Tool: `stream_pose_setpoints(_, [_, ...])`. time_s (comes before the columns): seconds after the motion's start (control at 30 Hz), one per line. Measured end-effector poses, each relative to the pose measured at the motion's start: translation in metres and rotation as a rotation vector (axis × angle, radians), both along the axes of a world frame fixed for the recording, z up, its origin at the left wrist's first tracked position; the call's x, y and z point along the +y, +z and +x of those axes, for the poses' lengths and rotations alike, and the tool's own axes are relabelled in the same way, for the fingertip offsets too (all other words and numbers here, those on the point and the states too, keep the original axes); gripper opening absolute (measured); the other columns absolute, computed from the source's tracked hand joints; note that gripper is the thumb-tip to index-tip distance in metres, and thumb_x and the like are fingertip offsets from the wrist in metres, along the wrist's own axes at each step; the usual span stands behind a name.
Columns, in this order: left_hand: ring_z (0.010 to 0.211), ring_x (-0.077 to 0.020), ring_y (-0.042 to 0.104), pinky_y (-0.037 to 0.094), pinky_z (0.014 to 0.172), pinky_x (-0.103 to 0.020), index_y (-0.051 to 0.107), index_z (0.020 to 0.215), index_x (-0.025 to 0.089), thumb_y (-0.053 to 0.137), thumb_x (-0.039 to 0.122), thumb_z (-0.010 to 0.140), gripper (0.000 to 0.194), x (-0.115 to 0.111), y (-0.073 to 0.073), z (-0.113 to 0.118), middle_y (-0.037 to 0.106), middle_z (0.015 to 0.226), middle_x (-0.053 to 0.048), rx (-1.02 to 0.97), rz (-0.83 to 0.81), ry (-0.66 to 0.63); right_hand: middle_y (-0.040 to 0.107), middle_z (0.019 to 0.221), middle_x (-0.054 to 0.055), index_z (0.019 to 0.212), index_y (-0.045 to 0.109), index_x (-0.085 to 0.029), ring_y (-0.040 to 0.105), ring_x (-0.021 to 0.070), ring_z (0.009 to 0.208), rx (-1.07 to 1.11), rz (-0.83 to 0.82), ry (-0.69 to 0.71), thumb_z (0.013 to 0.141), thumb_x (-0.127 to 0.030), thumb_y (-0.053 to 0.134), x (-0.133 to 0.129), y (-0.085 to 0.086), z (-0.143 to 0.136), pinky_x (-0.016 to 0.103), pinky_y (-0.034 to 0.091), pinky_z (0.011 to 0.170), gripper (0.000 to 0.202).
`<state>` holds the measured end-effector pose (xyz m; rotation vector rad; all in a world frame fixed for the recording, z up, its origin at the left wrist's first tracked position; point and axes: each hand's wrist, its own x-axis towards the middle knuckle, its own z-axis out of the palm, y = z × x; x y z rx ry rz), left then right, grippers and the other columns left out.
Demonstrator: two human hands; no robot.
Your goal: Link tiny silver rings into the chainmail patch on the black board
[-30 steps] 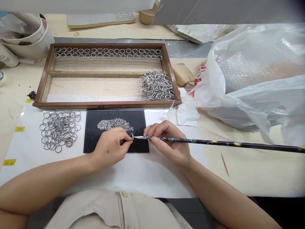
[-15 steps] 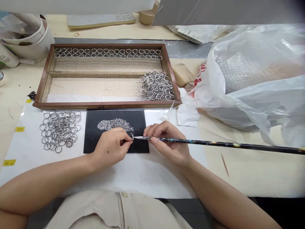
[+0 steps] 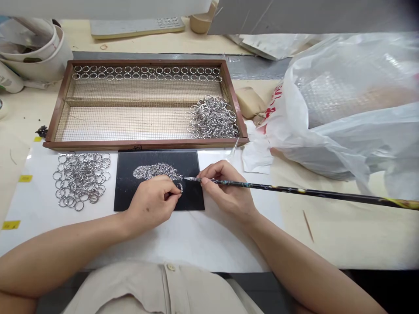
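Between thumb and forefinger, my left hand (image 3: pixel 153 198) pinches a silver ring (image 3: pixel 180 187) over the lower part of a black mat (image 3: pixel 126 196). My right hand (image 3: pixel 227 187) grips a long, thin, dark pen-like stick (image 3: pixel 278 188) with coloured flecks and a pale pointed tip. That tip is at the right edge of a heap of tiny glittering stones (image 3: pixel 155 171) on the mat, just above the ring and apart from it. Left of the mat lies a loose pile of silver rings (image 3: pixel 83 179).
Behind the mat stands a wooden-framed mesh tray (image 3: pixel 144 144), with rings in two rows at the back and a heap (image 3: pixel 214 117) at its right. A white plastic bag (image 3: pixel 327 144) bulges at the right. A thin brown stick (image 3: pixel 308 226) lies near the right forearm.
My right hand has moved the stick's tip up, away from the ring and to the edge of the stones. My left hand keeps the ring in nearly the same place.
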<state>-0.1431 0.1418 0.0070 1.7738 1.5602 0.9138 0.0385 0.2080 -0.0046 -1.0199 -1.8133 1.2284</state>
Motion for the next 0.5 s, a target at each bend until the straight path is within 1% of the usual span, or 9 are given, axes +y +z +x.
stream_pose_setpoints(0.37, [0.063, -0.0098, 0.058, 0.044, 0.056, -0.02, 0.064, 0.065, 0.016, 0.059, 0.004, 0.075, 0.016, 0.0005, 0.0005, -0.0001, 0.063, 0.065, 0.001, -0.004, 0.003, -0.005, 0.054, 0.07, -0.001, 0.074, 0.046, -0.022, 0.052, 0.0147, 0.064, -0.083, 0.023, -0.006, 0.079, -0.015, 0.054, 0.0005, 0.0001, -0.0025, 0.03, 0.041, 0.057, 0.012])
stream_pose_setpoints(0.5, [0.063, -0.01, 0.058, 0.044, 0.056, -0.021, 0.064, 0.065, 0.016, 0.058, 0.005, 0.076, 0.017, 0.0005, 0.0004, -0.0003, 0.063, 0.064, 0.001, -0.006, 0.0, -0.006, 0.054, 0.069, -0.001, 0.074, 0.046, -0.022, 0.053, 0.0149, 0.064, -0.073, 0.032, -0.008, 0.078, -0.014, 0.055, 0.0001, 0.0006, -0.0025, 0.03, 0.041, 0.056, 0.013])
